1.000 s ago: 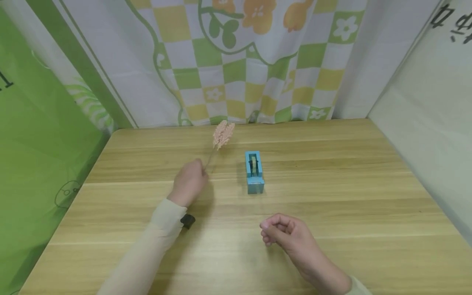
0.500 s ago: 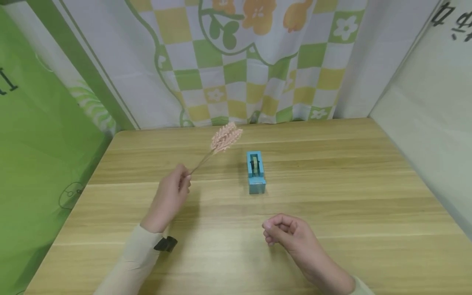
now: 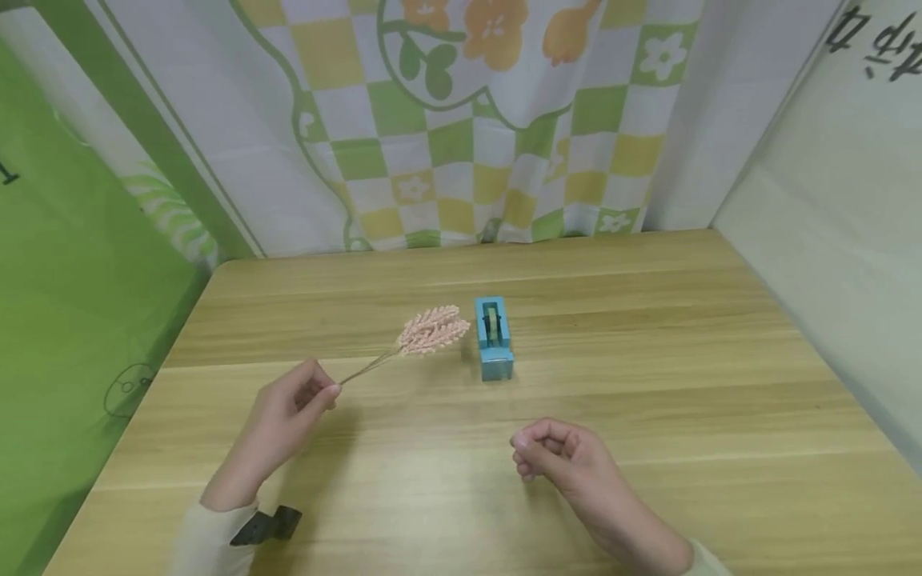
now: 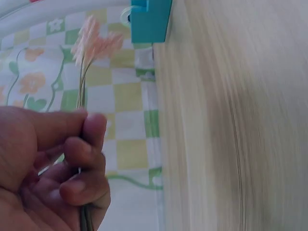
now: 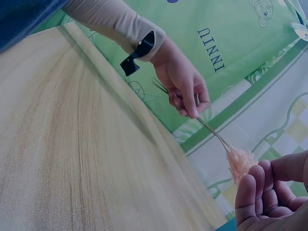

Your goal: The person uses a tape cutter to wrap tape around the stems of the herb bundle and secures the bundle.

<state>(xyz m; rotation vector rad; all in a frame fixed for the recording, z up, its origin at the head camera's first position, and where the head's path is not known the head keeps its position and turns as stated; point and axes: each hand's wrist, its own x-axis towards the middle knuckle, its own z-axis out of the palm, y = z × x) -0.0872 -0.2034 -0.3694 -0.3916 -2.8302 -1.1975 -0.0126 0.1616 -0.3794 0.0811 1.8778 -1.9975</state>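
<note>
1. Thumb and fingertips of my left hand (image 3: 284,420) pinch a pale pink, feathery-headed flower sprig (image 3: 432,330) by its thin brownish stems, whose tail ends show behind my fingers in the right-wrist view.
2. I hold the sprig slanted above the pale, wood-grained tabletop (image 3: 684,360), its plumes pointing away from me toward the right.
3. Those plumes appear just left of a light-blue, box-shaped tape dispenser (image 3: 496,356), which sits on the tabletop with a tape roll (image 3: 493,322) in its slot.
4. My right hand (image 3: 576,468) is nearer to me than the dispenser and apart from it, fingers bent and thumb against the index finger; I cannot tell whether anything thin lies between them.
5. Around my left wrist, over a cream cloth sleeve (image 3: 209,544), goes a black strap (image 3: 252,530).
6. Behind the tabletop hangs a green, yellow and white checked fabric curtain (image 3: 497,144).
</note>
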